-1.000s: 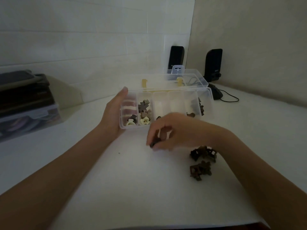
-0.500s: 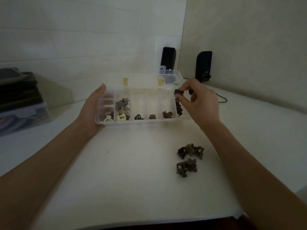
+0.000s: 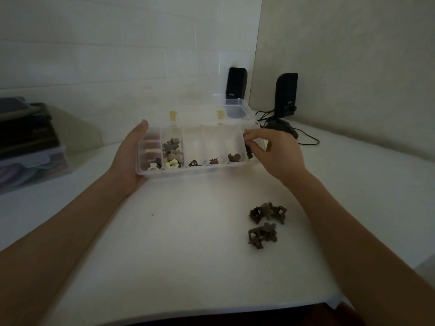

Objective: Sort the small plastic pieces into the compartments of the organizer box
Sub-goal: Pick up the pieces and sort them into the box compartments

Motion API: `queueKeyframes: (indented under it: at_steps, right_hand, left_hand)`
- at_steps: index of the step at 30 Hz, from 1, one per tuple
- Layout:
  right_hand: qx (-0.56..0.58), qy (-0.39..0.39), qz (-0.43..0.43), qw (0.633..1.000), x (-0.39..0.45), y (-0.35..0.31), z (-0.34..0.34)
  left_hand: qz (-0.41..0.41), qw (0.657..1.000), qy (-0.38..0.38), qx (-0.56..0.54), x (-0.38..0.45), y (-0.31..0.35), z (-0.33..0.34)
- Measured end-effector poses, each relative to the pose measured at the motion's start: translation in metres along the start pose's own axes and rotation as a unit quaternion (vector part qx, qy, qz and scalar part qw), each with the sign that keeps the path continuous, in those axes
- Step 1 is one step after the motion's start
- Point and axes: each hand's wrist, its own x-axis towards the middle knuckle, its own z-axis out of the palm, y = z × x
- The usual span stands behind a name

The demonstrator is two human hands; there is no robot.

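Observation:
The clear organizer box (image 3: 197,171) lies on the white table with its lid (image 3: 237,111) open behind it. My left hand (image 3: 128,158) grips the box's left end. My right hand (image 3: 277,151) is at the right end, thumb and fingers pinched on a small dark piece (image 3: 245,136) over the rightmost compartment, where other dark pieces (image 3: 249,151) lie. Brown flower-shaped pieces (image 3: 171,145) and a cream piece (image 3: 172,164) fill the second compartment. Single dark pieces (image 3: 233,157) sit in the middle compartments. Two clumps of loose brown pieces (image 3: 267,212) lie on the table near my right forearm.
Two black speakers (image 3: 237,83) (image 3: 285,95) stand at the back by the wall corner, with a black cable (image 3: 306,140) trailing on the table. A stack of dark trays and a plastic case (image 3: 30,147) sits at the left. The table's front edge (image 3: 211,314) is close to me.
My right hand picked a dark piece up from the table in front of the box, carried it up to the box's right end, and has now lowered it over the rightmost compartment. My left hand stayed on the box.

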Motion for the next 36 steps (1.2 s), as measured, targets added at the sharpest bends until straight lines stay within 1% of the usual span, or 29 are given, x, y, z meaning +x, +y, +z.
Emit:
queueKeyframes:
  at_steps: [2, 5, 6, 8, 10, 11, 14, 16, 18, 19, 20, 21, 22, 23, 24, 26, 32, 36]
  right_hand:
    - [0.025, 0.036, 0.016, 0.999, 0.000, -0.003, -0.004]
    - [-0.027, 0.087, 0.003, 0.996, 0.001, -0.008, -0.011]
    - [-0.036, 0.088, -0.002, 0.995, 0.002, -0.009, -0.013]
    - [-0.050, 0.064, -0.004, 0.997, 0.002, -0.011, -0.012]
    - [-0.060, 0.044, -0.008, 0.997, 0.000, -0.012, -0.007]
    - [-0.054, 0.046, -0.008, 0.997, -0.001, -0.012, -0.006]
    - [0.003, 0.068, 0.026, 0.997, -0.009, -0.017, -0.009]
    - [0.035, 0.063, 0.036, 0.997, -0.018, -0.021, -0.016]
    - [0.066, 0.032, 0.022, 0.997, -0.032, -0.022, -0.028]
    - [0.103, -0.002, 0.020, 0.994, -0.042, -0.022, -0.035]
    - [0.146, -0.053, 0.027, 0.987, -0.052, -0.020, -0.043]
    - [0.175, -0.121, 0.038, 0.976, -0.063, -0.018, -0.050]
    - [0.178, -0.193, 0.047, 0.964, -0.072, -0.016, -0.056]
    - [0.156, -0.253, 0.049, 0.953, -0.079, -0.013, -0.059]
    - [0.130, -0.287, 0.047, 0.948, -0.082, -0.011, -0.060]
    - [0.105, -0.288, 0.040, 0.951, -0.084, -0.010, -0.058]
    - [0.124, -0.250, 0.042, 0.959, -0.084, -0.012, -0.055]
    - [0.099, -0.239, 0.030, 0.966, -0.083, -0.016, -0.051]
  left_hand:
    - [0.001, 1.000, 0.000, 0.000, 0.000, 0.000, -0.001]
    - [-0.003, 1.000, 0.006, -0.006, 0.000, 0.000, 0.000]
    - [-0.004, 1.000, 0.011, -0.007, 0.000, 0.000, 0.001]
    - [-0.006, 1.000, 0.013, -0.009, 0.000, 0.000, 0.002]
    - [-0.008, 1.000, 0.002, -0.008, 0.000, 0.002, 0.001]
    - [-0.011, 1.000, -0.001, -0.006, 0.000, 0.003, 0.001]
    - [-0.017, 1.000, -0.004, -0.005, 0.001, 0.003, -0.001]
    - [-0.018, 1.000, -0.005, -0.008, 0.001, 0.002, -0.002]
    - [-0.016, 1.000, -0.009, -0.014, 0.002, 0.002, -0.002]
    - [-0.015, 1.000, -0.012, -0.016, 0.002, 0.002, -0.001]
    - [-0.015, 1.000, -0.012, -0.017, 0.002, 0.002, -0.001]
    - [-0.016, 1.000, -0.011, -0.019, 0.002, 0.002, -0.001]
    - [-0.018, 1.000, -0.008, -0.023, 0.002, 0.002, -0.001]
    - [-0.020, 0.999, -0.005, -0.026, 0.001, 0.001, 0.000]
    - [-0.020, 0.999, -0.003, -0.026, 0.001, 0.001, 0.000]
    - [-0.018, 1.000, -0.006, -0.025, 0.000, 0.001, 0.001]
    - [-0.019, 0.999, -0.008, -0.024, -0.002, 0.003, 0.004]
    - [-0.018, 1.000, -0.014, -0.016, -0.002, 0.001, 0.007]
